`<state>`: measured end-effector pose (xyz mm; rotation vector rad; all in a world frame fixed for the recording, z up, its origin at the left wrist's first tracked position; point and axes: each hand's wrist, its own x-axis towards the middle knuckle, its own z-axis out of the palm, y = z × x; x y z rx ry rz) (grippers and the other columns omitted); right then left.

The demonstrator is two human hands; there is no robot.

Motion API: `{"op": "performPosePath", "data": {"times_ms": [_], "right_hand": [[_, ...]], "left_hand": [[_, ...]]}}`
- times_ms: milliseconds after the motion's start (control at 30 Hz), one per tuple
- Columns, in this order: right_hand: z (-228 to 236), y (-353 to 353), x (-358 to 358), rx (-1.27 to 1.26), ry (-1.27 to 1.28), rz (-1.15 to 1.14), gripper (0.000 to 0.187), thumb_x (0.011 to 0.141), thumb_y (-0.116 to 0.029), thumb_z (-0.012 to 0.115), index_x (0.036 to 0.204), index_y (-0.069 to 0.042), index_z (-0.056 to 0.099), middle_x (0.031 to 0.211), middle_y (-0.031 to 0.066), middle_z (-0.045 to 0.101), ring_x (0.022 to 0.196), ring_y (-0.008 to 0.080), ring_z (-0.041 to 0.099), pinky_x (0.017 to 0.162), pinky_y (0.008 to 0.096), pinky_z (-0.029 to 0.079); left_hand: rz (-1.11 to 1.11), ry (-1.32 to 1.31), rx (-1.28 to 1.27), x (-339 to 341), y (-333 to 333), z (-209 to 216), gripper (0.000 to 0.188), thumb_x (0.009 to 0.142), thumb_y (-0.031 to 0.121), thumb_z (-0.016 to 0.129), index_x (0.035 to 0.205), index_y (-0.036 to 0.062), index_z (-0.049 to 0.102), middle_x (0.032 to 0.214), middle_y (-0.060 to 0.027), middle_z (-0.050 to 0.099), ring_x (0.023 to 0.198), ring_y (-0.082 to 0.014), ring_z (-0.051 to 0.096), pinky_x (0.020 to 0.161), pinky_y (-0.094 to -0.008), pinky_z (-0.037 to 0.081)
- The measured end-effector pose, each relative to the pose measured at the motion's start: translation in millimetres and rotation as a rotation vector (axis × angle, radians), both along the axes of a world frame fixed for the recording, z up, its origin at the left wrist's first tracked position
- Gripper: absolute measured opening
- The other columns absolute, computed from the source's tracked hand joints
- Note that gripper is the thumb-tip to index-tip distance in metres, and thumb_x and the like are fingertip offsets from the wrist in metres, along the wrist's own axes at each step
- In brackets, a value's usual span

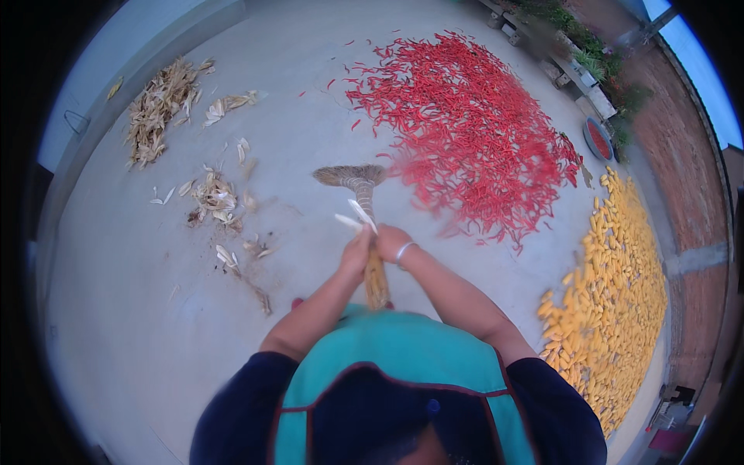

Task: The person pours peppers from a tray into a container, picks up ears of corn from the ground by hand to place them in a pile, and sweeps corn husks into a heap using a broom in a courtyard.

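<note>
Husks first, at far left: a dry heap of corn husks point(159, 108) lies near the wall, with looser scraps point(213, 198) trailing across the concrete floor point(116, 310) toward centre.

Broom next, at centre: we hold a straw hand broom point(363, 203) in front of us, its fanned bristle head on the floor just beside the near edge of the chillies, its bound handle running back between our hands toward the teal apron point(395, 356).

Left hand point(358, 252): curled round the handle, forearm coming up from the lower edge, elbow bent outward.

Right hand point(390, 242): wrapped round the same handle, touching the left, a pale bangle point(404, 251) at the wrist. Both hands are closed on the handle, pressed side by side; a few pale husk strips point(358, 215) stick up just above them, whether pinched or loose we cannot tell.

Red chillies point(473, 132): a broad spread, centre-right, blurred where it meets the bristles.

Corn cobs point(612, 302): a yellow band at far right, near the brick wall point(682, 155).

Risk, as we judge it: a hard stroke could flick chillies into the husk scraps or toward the cobs, mixing the lots; stiff bristles could also split dried pods.
</note>
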<state>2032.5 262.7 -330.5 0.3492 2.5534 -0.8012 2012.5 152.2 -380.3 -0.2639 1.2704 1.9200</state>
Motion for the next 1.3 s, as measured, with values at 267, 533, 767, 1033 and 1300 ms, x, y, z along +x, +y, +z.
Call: {"op": "performPosePath", "data": {"times_ms": [267, 533, 767, 1033, 1300], "right_hand": [[-11.1, -213.1, -94.7, 0.093, -0.093, 0.423, 0.029, 0.078, -0.017, 0.046, 0.099, 0.003, 0.052, 0.088, 0.0193, 0.061, 0.082, 0.0301, 0.060, 0.072, 0.0384, 0.047], [-33.4, -404.7, -136.9, -0.730, -0.447, -0.194, 0.051, 0.076, -0.018, 0.055, 0.118, 0.004, 0.036, 0.092, 0.0191, 0.058, 0.074, 0.0250, 0.061, 0.059, 0.0340, 0.050], [-67.2, -441.2, -170.3, -0.599, -0.397, 0.094, 0.068, 0.073, -0.016, 0.059, 0.127, 0.005, 0.024, 0.094, 0.0170, 0.056, 0.070, 0.0200, 0.060, 0.055, 0.0312, 0.049], [-64.4, -389.1, -154.1, -0.904, -0.728, -0.057, 0.050, 0.076, -0.010, 0.059, 0.118, -0.003, 0.034, 0.087, 0.0094, 0.052, 0.066, 0.0177, 0.055, 0.054, 0.0307, 0.048], [-134.8, -304.9, -157.1, -0.873, -1.278, -0.055, 0.032, 0.078, -0.009, 0.053, 0.108, -0.006, 0.041, 0.080, 0.0085, 0.052, 0.061, 0.0192, 0.055, 0.051, 0.0347, 0.049]], "left_hand": [[0.271, -0.115, -0.032, -48.6, -208.6, 5.7, 0.040, 0.089, 0.031, 0.044, 0.107, -0.0052, 0.049, 0.093, -0.0122, 0.056, 0.079, -0.0183, 0.055, 0.068, -0.0304, 0.047], [0.612, -0.053, -0.224, -116.9, -411.8, -37.3, 0.021, 0.089, 0.020, 0.045, 0.095, 0.0020, 0.055, 0.081, -0.0079, 0.057, 0.068, -0.0163, 0.056, 0.058, -0.0282, 0.047], [0.833, 0.045, -0.392, -190.5, -520.7, -48.1, 0.027, 0.087, 0.029, 0.049, 0.101, 0.0059, 0.054, 0.092, -0.0053, 0.055, 0.086, -0.0174, 0.054, 0.069, -0.0334, 0.045], [1.014, -0.307, -0.414, -212.2, -604.5, -55.9, 0.076, 0.079, 0.043, 0.057, 0.128, -0.0046, 0.025, 0.129, -0.0215, 0.031, 0.104, -0.0288, 0.050, 0.082, -0.0382, 0.043], [1.218, -0.683, -0.268, -22.8, -467.2, -133.5, 0.041, 0.087, 0.023, 0.045, 0.122, 0.0019, 0.037, 0.121, -0.0150, 0.044, 0.102, -0.0237, 0.052, 0.083, -0.0343, 0.044]]}}
